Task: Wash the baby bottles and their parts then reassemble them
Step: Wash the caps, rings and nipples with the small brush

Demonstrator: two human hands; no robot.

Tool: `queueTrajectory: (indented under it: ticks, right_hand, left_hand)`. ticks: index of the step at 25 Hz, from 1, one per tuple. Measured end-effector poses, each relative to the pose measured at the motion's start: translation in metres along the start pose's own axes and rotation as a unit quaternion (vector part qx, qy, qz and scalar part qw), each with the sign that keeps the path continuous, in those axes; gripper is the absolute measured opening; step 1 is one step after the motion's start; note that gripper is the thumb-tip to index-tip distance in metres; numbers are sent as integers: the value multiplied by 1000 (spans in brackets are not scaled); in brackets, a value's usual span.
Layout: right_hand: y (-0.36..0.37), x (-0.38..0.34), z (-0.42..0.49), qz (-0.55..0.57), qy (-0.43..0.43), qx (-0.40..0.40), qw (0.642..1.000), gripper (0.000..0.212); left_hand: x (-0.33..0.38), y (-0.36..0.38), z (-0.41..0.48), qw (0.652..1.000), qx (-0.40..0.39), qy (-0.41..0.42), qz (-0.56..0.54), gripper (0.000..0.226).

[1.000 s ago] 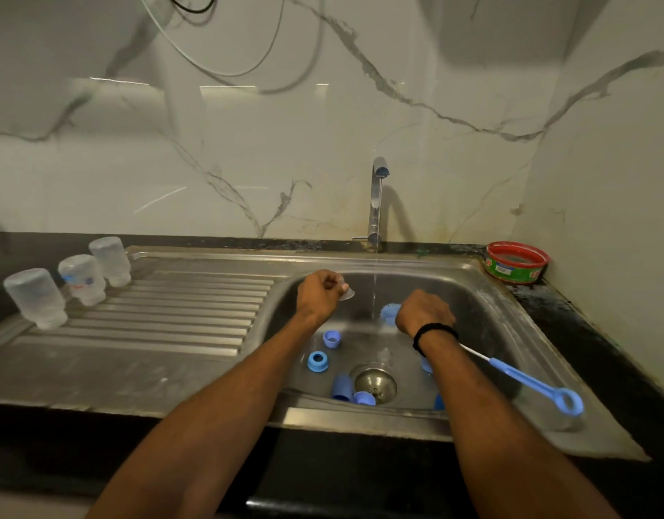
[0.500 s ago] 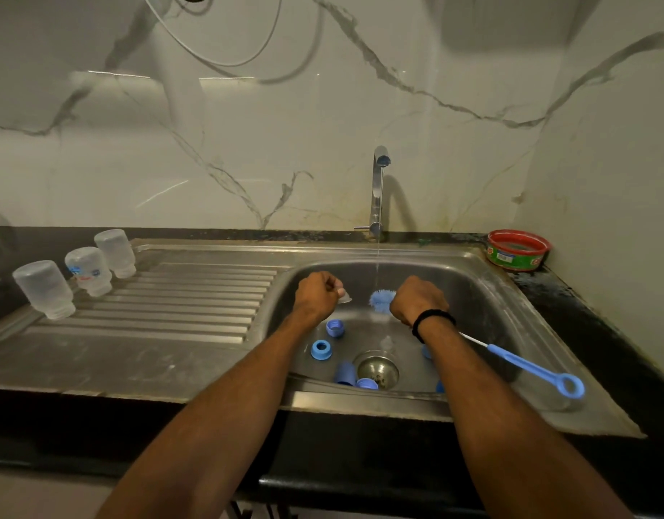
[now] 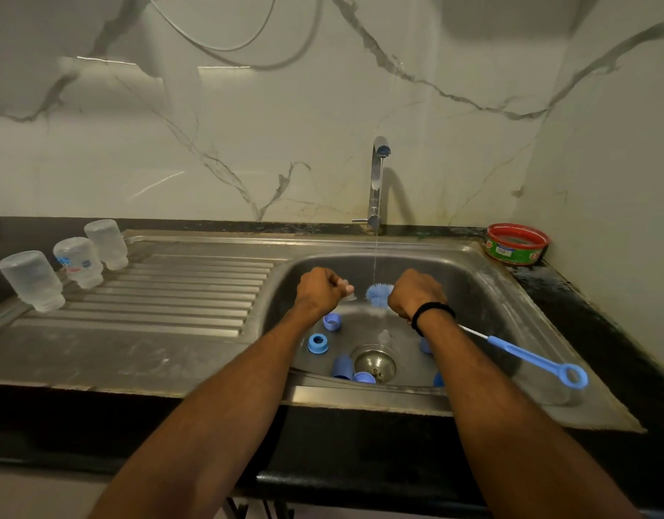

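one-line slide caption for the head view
Left hand holds a small clear part, right hand a blue bottle brush, under the running tap.

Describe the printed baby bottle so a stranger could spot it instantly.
Start at the ribbed drainboard left of the sink basin. Three clear bottles stand inverted along its left edge; take the middle bottle. Only it carries blue and red printing; the nearer bottle and farther bottle are plain.

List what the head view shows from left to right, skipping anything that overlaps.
Near clear bottle, labelled bottle, far clear bottle, left hand pinching a clear part, bristles of the brush, right hand gripping it, red tub.
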State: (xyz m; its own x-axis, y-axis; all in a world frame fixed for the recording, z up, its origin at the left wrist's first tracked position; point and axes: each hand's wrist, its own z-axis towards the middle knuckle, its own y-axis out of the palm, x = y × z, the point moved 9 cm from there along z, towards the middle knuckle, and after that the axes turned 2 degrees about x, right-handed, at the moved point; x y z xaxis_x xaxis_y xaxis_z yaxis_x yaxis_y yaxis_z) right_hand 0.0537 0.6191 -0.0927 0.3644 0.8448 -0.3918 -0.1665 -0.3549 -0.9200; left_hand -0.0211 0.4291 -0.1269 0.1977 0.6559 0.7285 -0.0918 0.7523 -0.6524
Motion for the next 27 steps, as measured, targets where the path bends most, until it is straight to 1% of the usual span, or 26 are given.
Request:
queueTrajectory:
  ticks: [1, 3, 5, 8, 11, 13, 16, 18, 20, 23, 24, 27]
  right_hand:
    - [-1, 0, -1, -3, 0, 0, 1000, 32]
    - [-1, -1, -1, -7, -3, -1, 1000, 31]
    - [-1, -1, -1, -11, -4, -3, 1000, 31]
    - [-2, -2, -3, -19, -6, -5, 1000, 27]
    - [0, -5, -3, -17, -16, -7, 1000, 25]
    - [2, -7, -4, -17, -20, -12, 1000, 25]
    - [2, -8, -6, -17, -17, -19, 1000, 30]
    - [0, -9, -8, -19, -19, -17, 999, 29]
    - [-1, -10, -8, -20, -22, -14, 999, 28]
    - [0, -11, -8, -9, -22, -14, 1000, 27]
    - [0, -11, -8, -5, -23, -15, 1000, 27]
    - [-1, -11, -9, 6, -35, -23, 999, 28]
  left_hand:
    - [0, 2, -1, 1000, -6, -1, -4, 14]
    - [-3, 4, 1, 1000, -15, -5, 11, 7]
    - [-6, 3, 4, 999, -2, -7, 33, 4]
    - [-6, -3, 6, 999, 16, -10, 31, 2]
    - [-9, 5, 4, 999, -13, -18, 38, 8]
    - [-11, 8, 3, 998, -21, -26, 59, 6]
    - [-7, 4, 4, 998, 1, -21, 52, 3]
    - [-6, 6, 3, 998, -15, -20, 54, 7]
    - [-7, 9, 2, 997, -27, -30, 63, 17]
    - [-10, 8, 0, 997, -15, -52, 61, 32]
    - [-13, 8, 0, 996, -19, -59, 63, 31]
    - [-22, 7, 2, 993, -40, -59, 98, 12]
